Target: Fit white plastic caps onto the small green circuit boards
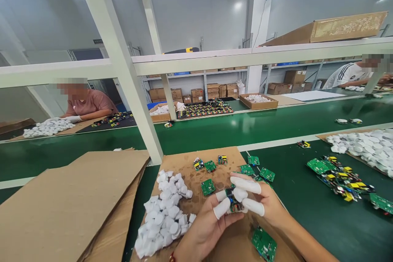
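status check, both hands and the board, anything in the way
Left hand holding circuit board, right hand at it. Fingers partly hide board. White pieces heaped beside left hand.

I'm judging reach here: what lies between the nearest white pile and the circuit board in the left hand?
In the head view, bare cardboard lies next to the white pile, then the left hand gripping the circuit board.

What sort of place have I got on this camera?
Most likely an electronics assembly workshop: circuit boards lie on cardboard beside a heap of small white pieces, a long green work surface runs across the room, and boxes are stacked on shelving behind.
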The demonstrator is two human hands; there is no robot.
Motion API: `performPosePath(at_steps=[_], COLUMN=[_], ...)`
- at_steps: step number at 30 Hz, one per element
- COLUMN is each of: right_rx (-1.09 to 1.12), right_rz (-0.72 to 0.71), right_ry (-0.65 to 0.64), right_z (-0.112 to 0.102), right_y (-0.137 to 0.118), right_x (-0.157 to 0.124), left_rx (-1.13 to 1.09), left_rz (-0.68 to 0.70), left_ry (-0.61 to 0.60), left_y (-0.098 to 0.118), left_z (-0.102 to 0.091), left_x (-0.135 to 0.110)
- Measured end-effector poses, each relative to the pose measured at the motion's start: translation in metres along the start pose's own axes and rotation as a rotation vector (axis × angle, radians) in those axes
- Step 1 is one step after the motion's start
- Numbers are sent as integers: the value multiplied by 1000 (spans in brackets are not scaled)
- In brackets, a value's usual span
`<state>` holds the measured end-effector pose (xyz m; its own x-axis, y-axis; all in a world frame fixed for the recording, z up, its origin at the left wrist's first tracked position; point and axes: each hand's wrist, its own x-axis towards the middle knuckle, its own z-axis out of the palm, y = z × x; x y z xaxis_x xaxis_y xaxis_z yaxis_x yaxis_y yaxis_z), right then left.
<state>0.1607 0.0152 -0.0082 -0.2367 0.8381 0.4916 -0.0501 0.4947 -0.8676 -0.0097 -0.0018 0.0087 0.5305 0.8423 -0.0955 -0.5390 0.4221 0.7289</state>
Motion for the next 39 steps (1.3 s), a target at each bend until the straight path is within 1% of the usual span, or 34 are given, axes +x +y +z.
performPosePath(at_steps=[3, 8, 11, 13, 17, 19, 22, 25, 28, 31, 36, 39], right_rx=[48, 124, 104, 101, 159, 203, 284, 386, 451, 486, 483, 432], right_rz=[-30, -38, 0, 49, 153, 161, 143, 163, 181, 183, 142, 101], right_ry=[-1, 61, 39, -4, -155, -235, -312, -314, -307, -289, -235, -240], right_z=[0, 1, 2, 2, 2, 2, 4, 7, 9, 9, 11, 8], right_y=[3, 5, 6, 8, 12, 11, 5, 0, -1, 3, 7, 5], right_x=[0, 1, -1, -4, -7, -7, -5, -4, -5, -6, -4, -1], left_rx=[18, 71, 70, 82, 176, 217, 290, 350, 369, 372, 359, 304], left_rz=[-8, 2, 48, 78, 101, 94, 78, 73, 68, 67, 94, 69], left_ry=[-13, -9, -19, -35, -39, -44, -116, -163, -160, -164, -186, -193], left_y=[-2, -5, -7, -8, -9, -8, -7, -4, -2, -3, -9, -12], left_z=[0, -1, -3, -4, -7, -9, -9, -3, 2, 3, 0, 2], left_x=[0, 0, 1, 1, 3, 3, 2, -1, -1, 1, 3, 4])
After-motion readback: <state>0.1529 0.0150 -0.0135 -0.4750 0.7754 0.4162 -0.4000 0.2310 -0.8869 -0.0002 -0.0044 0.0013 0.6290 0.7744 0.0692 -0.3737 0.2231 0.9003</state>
